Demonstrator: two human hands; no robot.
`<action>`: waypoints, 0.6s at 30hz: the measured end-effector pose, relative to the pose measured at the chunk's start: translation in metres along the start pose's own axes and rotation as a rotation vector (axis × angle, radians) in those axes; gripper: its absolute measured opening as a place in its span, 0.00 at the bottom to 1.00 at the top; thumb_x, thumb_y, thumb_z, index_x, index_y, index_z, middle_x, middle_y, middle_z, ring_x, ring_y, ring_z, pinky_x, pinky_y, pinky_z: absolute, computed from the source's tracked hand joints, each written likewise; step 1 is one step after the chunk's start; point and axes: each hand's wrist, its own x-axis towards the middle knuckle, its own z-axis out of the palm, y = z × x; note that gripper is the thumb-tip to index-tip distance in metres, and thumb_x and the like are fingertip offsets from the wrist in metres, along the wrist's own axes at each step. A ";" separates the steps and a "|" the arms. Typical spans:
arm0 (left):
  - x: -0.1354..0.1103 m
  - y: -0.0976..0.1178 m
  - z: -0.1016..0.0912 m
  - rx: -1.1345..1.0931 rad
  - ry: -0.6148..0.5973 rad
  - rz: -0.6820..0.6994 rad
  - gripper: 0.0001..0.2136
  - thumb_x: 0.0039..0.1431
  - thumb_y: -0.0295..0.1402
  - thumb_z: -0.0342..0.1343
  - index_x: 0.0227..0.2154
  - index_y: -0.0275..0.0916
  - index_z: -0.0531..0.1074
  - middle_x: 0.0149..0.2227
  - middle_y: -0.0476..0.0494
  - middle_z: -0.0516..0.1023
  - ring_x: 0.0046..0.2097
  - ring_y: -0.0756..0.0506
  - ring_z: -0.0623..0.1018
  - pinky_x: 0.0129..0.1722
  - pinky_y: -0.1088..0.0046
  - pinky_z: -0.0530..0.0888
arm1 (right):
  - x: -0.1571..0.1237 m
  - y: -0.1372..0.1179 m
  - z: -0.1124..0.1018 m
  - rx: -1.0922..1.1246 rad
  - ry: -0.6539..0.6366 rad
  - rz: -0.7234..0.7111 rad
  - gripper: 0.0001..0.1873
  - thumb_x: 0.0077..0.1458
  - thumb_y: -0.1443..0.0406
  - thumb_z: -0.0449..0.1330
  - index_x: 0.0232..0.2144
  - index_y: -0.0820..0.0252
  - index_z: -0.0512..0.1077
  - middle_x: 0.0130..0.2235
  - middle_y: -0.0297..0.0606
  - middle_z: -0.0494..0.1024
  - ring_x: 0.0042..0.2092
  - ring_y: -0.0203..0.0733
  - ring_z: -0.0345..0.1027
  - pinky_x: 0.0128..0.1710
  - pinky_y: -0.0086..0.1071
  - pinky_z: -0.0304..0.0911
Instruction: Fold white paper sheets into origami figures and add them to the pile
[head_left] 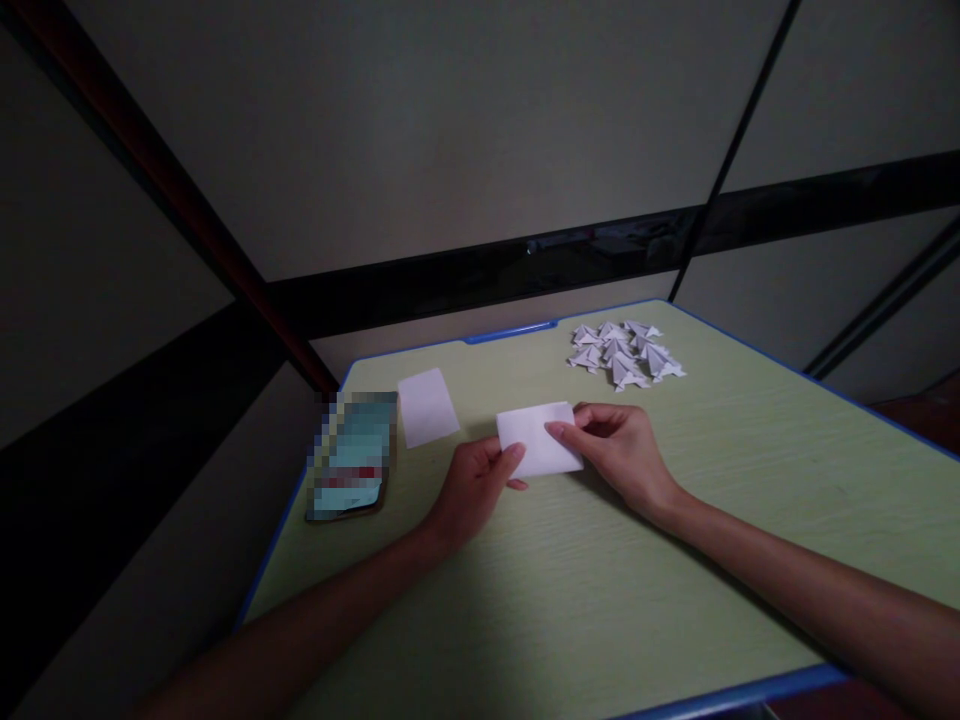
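A folded piece of white paper [538,445] is held just above the table between my two hands. My left hand [476,485] pinches its left edge, thumb on top and fingers underneath. On the right side, my right hand [622,450] grips the upper right corner, its thumb lying on the face of the paper. Another white sheet [427,407] lies flat to the left, beyond my left hand. Several folded paper figures [619,352], pointed and frog-like, sit grouped at the back right.
A phone-like device [352,455], partly pixelated, lies near the left edge of the pale green table [480,620]. Blue trim [517,332] runs along the table's border. Behind it stands a panelled wall or cabinet [480,140] with a glossy black band.
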 end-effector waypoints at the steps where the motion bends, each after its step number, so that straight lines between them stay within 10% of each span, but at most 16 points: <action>1: 0.000 0.000 0.000 0.002 0.004 -0.005 0.10 0.47 0.35 0.52 0.25 0.33 0.73 0.23 0.47 0.74 0.27 0.50 0.72 0.25 0.77 0.72 | 0.000 0.000 0.000 0.001 -0.002 0.003 0.14 0.35 0.62 0.62 0.13 0.64 0.63 0.16 0.28 0.61 0.18 0.27 0.50 0.16 0.23 0.45; 18: 0.000 0.000 -0.004 0.110 0.029 -0.046 0.13 0.46 0.37 0.50 0.15 0.33 0.67 0.16 0.51 0.66 0.20 0.53 0.63 0.20 0.79 0.59 | 0.005 -0.002 0.001 0.262 -0.153 0.066 0.14 0.31 0.70 0.62 0.25 0.62 0.62 0.19 0.26 0.65 0.20 0.28 0.57 0.19 0.23 0.53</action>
